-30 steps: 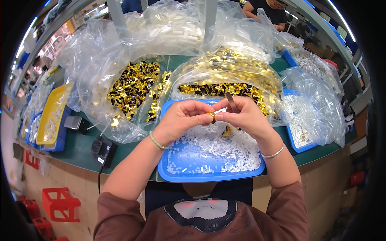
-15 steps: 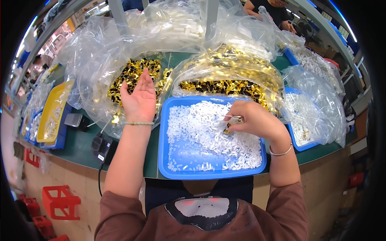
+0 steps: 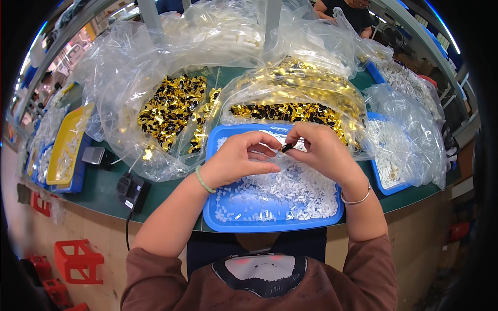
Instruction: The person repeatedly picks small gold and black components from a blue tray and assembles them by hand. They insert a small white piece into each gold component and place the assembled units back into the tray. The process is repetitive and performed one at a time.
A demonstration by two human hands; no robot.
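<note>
Over the blue tray, my right hand pinches a small black and gold piece between thumb and fingertips. My left hand comes in from the left with its thumb and fingers apart. Its index fingertip is right beside the piece; whether they touch I cannot tell. Small white pieces lie heaped in the tray under both hands. Beyond the tray, loose black and gold pieces sit on clear plastic at the left. More of them fill an open clear bag behind the tray.
A yellow tray stands on a blue bin at the left, near a small black device with a cable. At the right, another blue tray holds white parts under plastic. Red stools stand on the floor. A person sits across the table.
My left hand has moved from above the loose black and gold pieces, right and nearer, to the tray. My right hand has shifted slightly, raising the small piece and bringing it toward the left hand.
</note>
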